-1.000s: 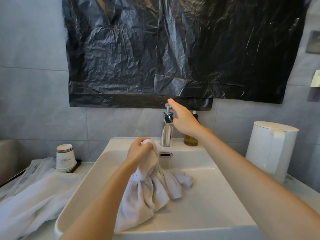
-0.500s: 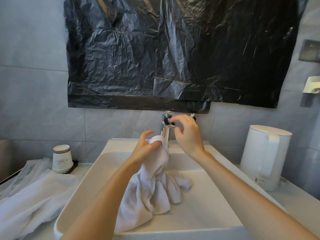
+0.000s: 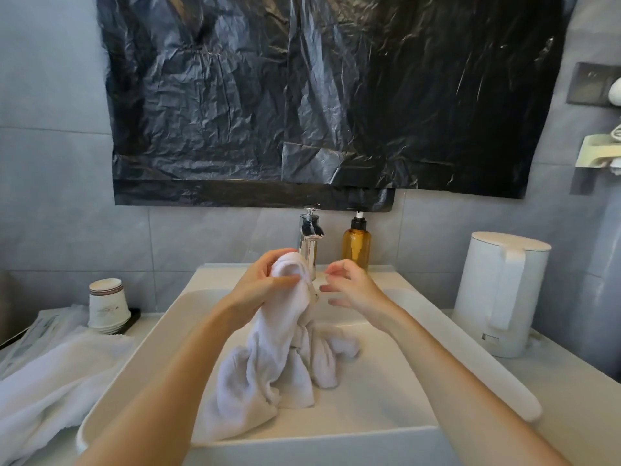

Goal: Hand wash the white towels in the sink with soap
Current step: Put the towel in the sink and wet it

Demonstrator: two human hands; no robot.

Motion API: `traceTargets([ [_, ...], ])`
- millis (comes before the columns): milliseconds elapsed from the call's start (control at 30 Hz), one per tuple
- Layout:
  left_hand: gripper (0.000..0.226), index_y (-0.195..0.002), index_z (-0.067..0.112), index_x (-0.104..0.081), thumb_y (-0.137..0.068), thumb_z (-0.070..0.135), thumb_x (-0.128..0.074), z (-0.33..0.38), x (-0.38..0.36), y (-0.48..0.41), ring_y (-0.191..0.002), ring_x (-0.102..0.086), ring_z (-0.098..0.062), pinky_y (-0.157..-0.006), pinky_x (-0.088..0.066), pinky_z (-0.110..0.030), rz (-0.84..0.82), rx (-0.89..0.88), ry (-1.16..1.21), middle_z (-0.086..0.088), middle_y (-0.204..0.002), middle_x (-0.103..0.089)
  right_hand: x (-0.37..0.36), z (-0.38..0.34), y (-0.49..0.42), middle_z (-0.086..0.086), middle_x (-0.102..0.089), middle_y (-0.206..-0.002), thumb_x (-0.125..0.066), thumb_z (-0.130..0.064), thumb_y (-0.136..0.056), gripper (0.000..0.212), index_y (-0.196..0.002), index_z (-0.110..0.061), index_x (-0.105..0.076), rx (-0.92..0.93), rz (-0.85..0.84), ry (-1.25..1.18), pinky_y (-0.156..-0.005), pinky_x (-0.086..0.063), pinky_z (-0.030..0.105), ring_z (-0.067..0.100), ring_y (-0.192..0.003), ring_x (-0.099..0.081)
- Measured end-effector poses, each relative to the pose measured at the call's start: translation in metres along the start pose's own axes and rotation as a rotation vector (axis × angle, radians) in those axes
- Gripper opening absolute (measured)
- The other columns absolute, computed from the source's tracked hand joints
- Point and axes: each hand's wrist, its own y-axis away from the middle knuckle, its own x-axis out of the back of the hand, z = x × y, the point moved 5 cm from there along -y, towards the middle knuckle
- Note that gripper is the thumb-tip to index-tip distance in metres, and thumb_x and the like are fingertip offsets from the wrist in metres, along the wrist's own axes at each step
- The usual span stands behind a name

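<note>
A white towel hangs bunched into the white sink. My left hand grips its top end just in front of the chrome faucet, lifting it above the basin. My right hand hovers beside the towel's top with fingers loosely spread and holds nothing. An amber soap pump bottle stands behind the sink, right of the faucet. A second white towel lies on the counter to the left.
A stack of paper cups stands at the back left of the counter. A white electric kettle sits to the right of the sink. Black plastic sheeting covers the wall above the faucet.
My right hand has come off the faucet handle and dropped toward the towel. The soap bottle is now uncovered. My left hand has kept hold of the towel and raised it slightly.
</note>
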Motion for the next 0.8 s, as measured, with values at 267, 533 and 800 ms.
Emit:
traceTargets([
  [267, 0.038, -0.126, 0.026, -0.061, -0.088, 0.023, -0.066, 0.001, -0.019, 0.002, -0.108, -0.064, -0.015, -0.090, -0.054, -0.027, -0.125, 0.024, 0.037, 0.000, -0.119, -0.068, -0.010, 0.010, 0.002, -0.002, -0.056, -0.079, -0.048, -0.005, -0.088, 0.028, -0.068, -0.024, -0.048, 0.084, 0.009, 0.431, -0.058, -0.034, 0.020, 0.017, -0.081, -0.047],
  [533, 0.048, -0.125, 0.030, -0.054, -0.080, 0.025, -0.071, -0.009, -0.014, -0.004, -0.097, -0.061, -0.023, -0.076, -0.044, -0.029, -0.014, -0.205, -0.949, 0.000, -0.111, -0.067, 0.057, -0.024, 0.008, 0.001, -0.061, -0.098, -0.043, 0.003, -0.087, 0.034, -0.103, -0.021, -0.062, 0.386, 0.680, 0.162, -0.069, -0.041, 0.026, 0.017, -0.087, -0.054],
  [800, 0.041, -0.095, 0.024, -0.053, -0.073, 0.042, -0.082, -0.026, 0.038, -0.007, -0.088, -0.054, -0.021, -0.067, -0.039, -0.030, 0.315, 0.096, -1.169, 0.002, -0.099, -0.057, 0.061, 0.034, 0.000, -0.003, -0.063, -0.090, -0.065, -0.022, -0.087, 0.009, -0.088, -0.029, -0.071, -0.187, 0.189, 0.710, -0.080, -0.041, 0.033, 0.023, -0.092, -0.056],
])
